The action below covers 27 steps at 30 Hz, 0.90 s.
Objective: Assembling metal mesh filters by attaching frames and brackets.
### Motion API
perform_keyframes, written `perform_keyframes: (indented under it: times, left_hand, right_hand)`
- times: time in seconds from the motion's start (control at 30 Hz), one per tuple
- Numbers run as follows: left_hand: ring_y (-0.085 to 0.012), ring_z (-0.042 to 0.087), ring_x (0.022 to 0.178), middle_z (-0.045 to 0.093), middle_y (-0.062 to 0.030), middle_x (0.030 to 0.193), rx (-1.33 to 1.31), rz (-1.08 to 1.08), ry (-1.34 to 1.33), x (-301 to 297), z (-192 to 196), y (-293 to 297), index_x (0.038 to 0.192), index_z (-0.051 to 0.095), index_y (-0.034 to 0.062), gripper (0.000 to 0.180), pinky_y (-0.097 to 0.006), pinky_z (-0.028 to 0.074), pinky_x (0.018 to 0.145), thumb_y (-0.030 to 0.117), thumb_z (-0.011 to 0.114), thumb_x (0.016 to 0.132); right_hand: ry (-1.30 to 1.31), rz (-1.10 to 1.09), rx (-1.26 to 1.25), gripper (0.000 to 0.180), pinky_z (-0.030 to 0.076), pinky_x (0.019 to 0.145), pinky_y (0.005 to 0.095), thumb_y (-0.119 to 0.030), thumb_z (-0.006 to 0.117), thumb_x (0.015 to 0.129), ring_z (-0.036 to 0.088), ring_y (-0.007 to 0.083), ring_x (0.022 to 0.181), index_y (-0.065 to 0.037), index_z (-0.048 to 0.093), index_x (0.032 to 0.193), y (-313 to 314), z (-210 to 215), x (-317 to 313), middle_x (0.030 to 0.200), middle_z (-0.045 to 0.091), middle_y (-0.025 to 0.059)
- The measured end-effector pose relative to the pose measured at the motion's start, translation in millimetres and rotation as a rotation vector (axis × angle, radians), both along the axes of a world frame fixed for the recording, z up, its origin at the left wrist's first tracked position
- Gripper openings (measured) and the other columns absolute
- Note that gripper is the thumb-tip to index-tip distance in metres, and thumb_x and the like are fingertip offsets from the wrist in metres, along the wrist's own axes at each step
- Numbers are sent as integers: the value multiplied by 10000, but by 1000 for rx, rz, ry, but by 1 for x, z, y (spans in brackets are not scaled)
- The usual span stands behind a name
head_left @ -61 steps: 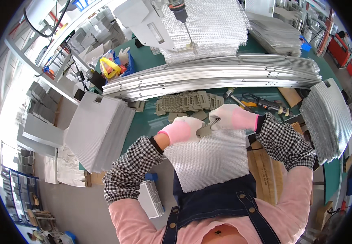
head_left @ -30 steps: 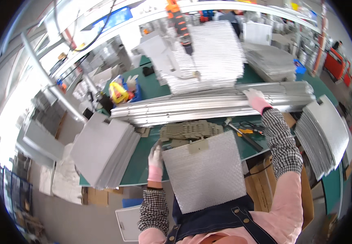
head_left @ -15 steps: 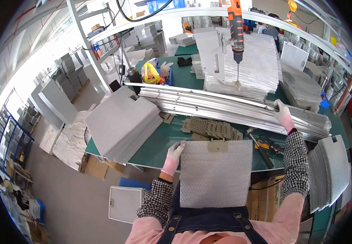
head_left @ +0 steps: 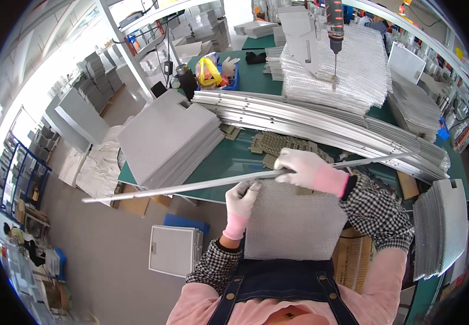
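A long, thin aluminium strip (head_left: 191,186) runs across in front of me, tilted with its left end lower. My right hand (head_left: 302,169), in a white and pink glove, is closed around it near the middle. Below hangs a square silver mesh panel (head_left: 296,230), upright against my apron at the bench edge. My left hand (head_left: 241,205), gloved too, pinches its upper left corner. Behind the strip lies a bundle of aluminium strips (head_left: 283,122). Beige plastic pieces (head_left: 286,145) sit between that bundle and my right hand, which partly hides them.
A tall stack of grey mesh panels (head_left: 164,141) stands at the left on the green bench (head_left: 207,172). More mesh panels (head_left: 443,227) stand at the right. A power screwdriver (head_left: 335,30) hangs over a far pile. A blue bin (head_left: 234,81) holds bags and gloves.
My right hand has come from the strip bundle toward the middle, bringing one aluminium strip across the top of the mesh panel. The left hand stays at the panel's corner.
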<state>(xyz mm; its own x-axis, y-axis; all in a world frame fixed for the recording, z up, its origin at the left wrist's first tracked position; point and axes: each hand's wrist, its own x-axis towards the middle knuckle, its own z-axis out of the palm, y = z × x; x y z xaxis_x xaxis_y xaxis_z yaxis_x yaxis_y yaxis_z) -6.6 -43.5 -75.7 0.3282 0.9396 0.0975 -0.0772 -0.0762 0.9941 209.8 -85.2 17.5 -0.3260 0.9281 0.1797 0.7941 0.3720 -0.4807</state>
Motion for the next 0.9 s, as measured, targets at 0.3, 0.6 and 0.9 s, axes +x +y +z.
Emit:
perform_keyframes:
  times: [0.3,0.6,0.9]
  left_hand:
    - [-9,380,633,513,89,689,-96,49,-161,-18,-9,-2,909,718,-47,139,-217,306,549,91,707,907]
    - [-61,570,839,659,-4,925,-184,-75,-304,-15,12,-9,1173,647,-78,357,-201,452,784,99,744,878]
    - [-92,564,929,613,-12,1012,-9,-265,-273,-21,13,-3,1130,626,-16,290,-242,445,862,42,718,861]
  right_hand:
    - [73,101,-229,352,488,794,400,-357,648,923,626,251,926,-15,637,1006,11,1,-13,982,581,121]
    - [11,59,-375,256,473,837,394,-250,624,922,603,296,936,-7,626,1001,-17,18,10,991,583,131]
    - [-30,47,-393,274,472,806,396,-281,623,922,598,291,891,-31,630,1033,-50,43,31,918,568,130]
